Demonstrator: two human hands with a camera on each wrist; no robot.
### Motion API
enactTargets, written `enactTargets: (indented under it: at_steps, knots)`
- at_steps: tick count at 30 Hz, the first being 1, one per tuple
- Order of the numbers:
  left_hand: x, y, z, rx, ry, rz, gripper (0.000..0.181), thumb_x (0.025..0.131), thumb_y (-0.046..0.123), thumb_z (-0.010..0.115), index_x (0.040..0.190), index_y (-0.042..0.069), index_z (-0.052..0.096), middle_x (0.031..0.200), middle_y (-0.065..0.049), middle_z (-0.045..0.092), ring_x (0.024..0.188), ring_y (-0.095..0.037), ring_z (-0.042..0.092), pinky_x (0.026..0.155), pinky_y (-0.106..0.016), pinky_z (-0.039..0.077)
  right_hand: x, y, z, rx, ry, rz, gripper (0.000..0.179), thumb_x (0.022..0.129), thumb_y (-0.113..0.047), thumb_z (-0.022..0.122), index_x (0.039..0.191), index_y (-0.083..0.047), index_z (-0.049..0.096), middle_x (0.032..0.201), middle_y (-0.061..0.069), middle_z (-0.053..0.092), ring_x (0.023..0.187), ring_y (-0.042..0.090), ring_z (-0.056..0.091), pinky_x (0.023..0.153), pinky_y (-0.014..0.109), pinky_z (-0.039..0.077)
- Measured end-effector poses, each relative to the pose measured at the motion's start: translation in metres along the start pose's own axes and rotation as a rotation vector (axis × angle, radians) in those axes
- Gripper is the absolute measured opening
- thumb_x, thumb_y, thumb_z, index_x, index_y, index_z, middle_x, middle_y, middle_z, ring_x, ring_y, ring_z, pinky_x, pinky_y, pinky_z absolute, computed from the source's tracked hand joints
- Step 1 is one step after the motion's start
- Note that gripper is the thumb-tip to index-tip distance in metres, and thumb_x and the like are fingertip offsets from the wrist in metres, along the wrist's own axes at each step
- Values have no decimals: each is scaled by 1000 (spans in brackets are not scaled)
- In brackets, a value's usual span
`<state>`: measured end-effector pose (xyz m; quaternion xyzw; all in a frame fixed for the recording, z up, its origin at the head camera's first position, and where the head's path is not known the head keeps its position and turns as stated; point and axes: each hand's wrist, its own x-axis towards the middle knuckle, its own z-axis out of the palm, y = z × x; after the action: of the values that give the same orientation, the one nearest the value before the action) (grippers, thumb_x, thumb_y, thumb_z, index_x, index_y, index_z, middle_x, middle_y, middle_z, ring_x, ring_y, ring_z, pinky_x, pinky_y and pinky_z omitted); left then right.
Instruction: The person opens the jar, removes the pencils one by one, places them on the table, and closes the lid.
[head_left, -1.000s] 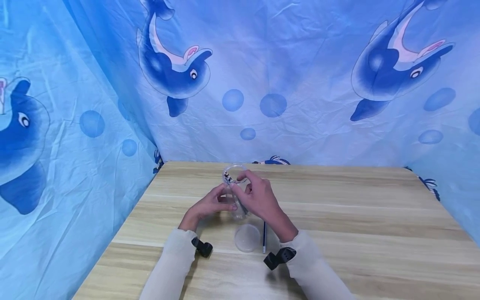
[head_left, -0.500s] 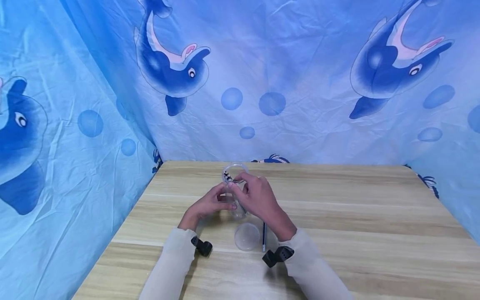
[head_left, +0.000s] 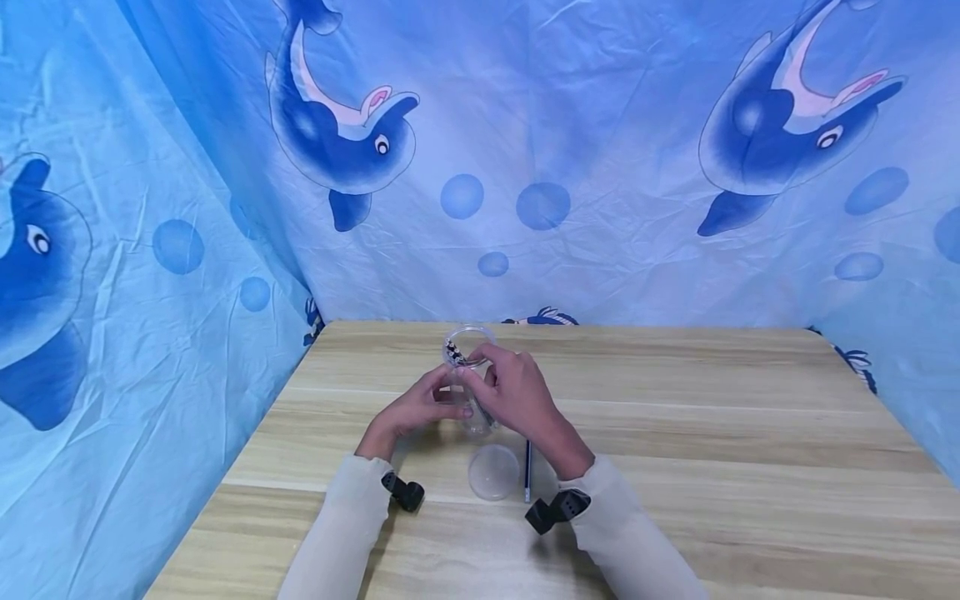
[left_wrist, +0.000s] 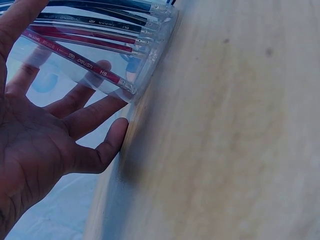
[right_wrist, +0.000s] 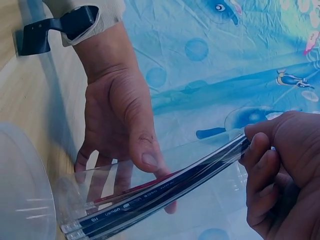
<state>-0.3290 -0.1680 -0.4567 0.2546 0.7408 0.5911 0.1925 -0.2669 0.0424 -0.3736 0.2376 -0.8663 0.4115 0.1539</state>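
A clear plastic jar (head_left: 477, 427) stands on the wooden table, its mouth tipped slightly away from me. My left hand (head_left: 422, 407) holds it from the left, thumb on the near side and fingers behind. Through the wall in the left wrist view show several red and dark pencils (left_wrist: 85, 61), eraser ends at the bottom. At the mouth my right hand (head_left: 513, 390) pinches dark pencils (right_wrist: 150, 192) near their tips with thumb and index finger. The fingers cover part of those ends; other tips lean on the far left of the rim.
A round translucent lid (head_left: 493, 472) lies on the table in front of the jar. Right of it, one dark pencil (head_left: 528, 475) lies under my right wrist. A blue dolphin-print cloth (head_left: 615, 250) hangs behind the table and along its left side.
Both hands keep their places on the jar and pencils, with only slight shifts of the right fingers at the mouth. The view itself has shifted a little.
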Motion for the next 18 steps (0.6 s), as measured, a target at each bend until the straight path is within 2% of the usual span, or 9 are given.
enactTargets:
  at_steps: [4, 8, 14, 18]
  knots:
    - [0, 0, 0, 9, 9, -12, 79, 85, 13, 80, 152, 21, 38, 144, -10, 47, 131, -35, 50, 108, -50, 40, 0, 1, 1, 36, -4, 6, 20, 95, -25, 70, 104, -8, 68, 49, -8, 49, 42, 7, 47, 41, 23, 34]
    - [0, 0, 0, 3, 2, -5, 79, 86, 11, 79, 152, 20, 37, 146, -11, 46, 131, -35, 50, 107, -50, 41, 0, -1, 3, 107, -8, 65, 19, 93, -26, 72, 103, -10, 67, 50, -7, 52, 44, 8, 50, 42, 24, 38]
    - [-1, 0, 0, 7, 9, -8, 80, 86, 9, 79, 153, 19, 36, 146, -12, 46, 130, -36, 50, 108, -52, 40, 0, -5, 7, 298, -31, 178, 20, 94, -30, 70, 102, -14, 62, 47, -2, 52, 40, 11, 47, 40, 24, 35]
    - [1, 0, 0, 39, 29, -24, 80, 85, 13, 80, 152, 23, 37, 143, -10, 47, 130, -35, 48, 108, -53, 38, -1, -6, 7, 415, -32, 212, 15, 97, -25, 66, 104, -13, 60, 49, 7, 56, 39, 23, 53, 38, 25, 38]
